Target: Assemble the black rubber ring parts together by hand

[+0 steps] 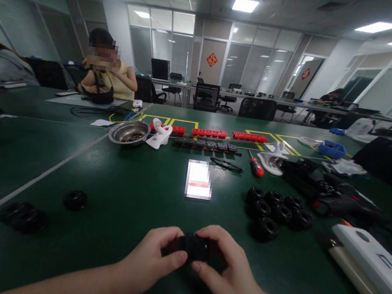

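Observation:
Both my hands meet low in the middle of the head view, over the green table [123,195]. My left hand [153,258] and my right hand [226,268] are closed from either side on one small black round part [193,246], fingers and thumbs pinching it. Several like black round parts [276,212] lie in a cluster to the right of my hands. One more black part [75,199] lies alone at the left, and a few black parts [23,216] sit nearer the left edge.
A metal bowl [129,132], a red-handled screwdriver [256,166], black cutters [226,164], red and black strips [208,139] and a paper card [199,180] lie farther back. A black power tool [324,189] and white devices [372,269] fill the right. People sit at the far left.

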{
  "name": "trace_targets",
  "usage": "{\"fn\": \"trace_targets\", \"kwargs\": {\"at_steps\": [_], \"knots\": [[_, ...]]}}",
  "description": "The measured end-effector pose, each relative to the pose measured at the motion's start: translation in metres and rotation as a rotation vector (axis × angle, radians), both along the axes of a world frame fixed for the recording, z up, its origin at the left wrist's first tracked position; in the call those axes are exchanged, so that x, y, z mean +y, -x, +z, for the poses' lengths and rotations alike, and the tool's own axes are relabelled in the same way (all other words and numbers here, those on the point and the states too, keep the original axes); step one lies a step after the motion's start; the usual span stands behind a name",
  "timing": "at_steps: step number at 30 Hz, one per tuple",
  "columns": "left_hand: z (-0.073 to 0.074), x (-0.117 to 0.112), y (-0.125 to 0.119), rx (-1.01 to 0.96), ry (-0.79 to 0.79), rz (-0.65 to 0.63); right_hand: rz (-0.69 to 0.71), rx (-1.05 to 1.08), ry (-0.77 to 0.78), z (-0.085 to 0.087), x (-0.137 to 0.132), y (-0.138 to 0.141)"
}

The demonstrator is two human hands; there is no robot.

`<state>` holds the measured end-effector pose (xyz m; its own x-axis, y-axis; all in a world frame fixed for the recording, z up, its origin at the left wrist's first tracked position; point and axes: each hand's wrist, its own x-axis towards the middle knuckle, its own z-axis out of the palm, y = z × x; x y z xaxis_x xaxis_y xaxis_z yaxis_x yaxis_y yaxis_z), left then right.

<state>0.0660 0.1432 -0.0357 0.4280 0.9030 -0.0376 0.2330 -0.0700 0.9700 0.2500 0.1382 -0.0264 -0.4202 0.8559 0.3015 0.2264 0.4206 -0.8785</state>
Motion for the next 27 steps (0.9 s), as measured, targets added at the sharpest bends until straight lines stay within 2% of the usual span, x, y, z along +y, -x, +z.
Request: {"fn": "trace_targets", "kwargs": {"at_steps": [5, 9, 12, 15, 17, 21, 25, 27], "knots": [[-0.001, 0.002, 0.001, 0.073, -0.139, -0.073, 0.075, -0.076, -0.193, 0.007, -0.002, -0.003], [0.002, 0.000, 0.001, 0.092, -0.174, -0.066, 0.135, -0.075, -0.317, 0.010, -0.007, -0.002], [0.004, -0.004, 0.001, 0.039, -0.135, -0.062, 0.121, -0.102, -0.320, 0.010, -0.011, -0.001], [0.004, -0.008, 0.000, -0.097, -0.008, -0.141, 0.093, -0.138, -0.295, 0.007, -0.012, -0.001], [0.004, -0.009, 0.000, -0.118, 0.023, -0.189, 0.115, -0.150, -0.262, 0.006, -0.012, -0.001], [0.005, -0.008, 0.000, 0.004, -0.054, -0.176, 0.189, -0.191, -0.260, 0.010, -0.009, 0.000], [0.005, -0.009, 0.001, 0.094, -0.099, -0.159, 0.120, -0.160, -0.354, 0.019, -0.008, -0.006], [0.006, -0.009, 0.001, 0.124, -0.099, -0.153, 0.065, -0.112, -0.320, 0.022, -0.013, -0.013]]}}
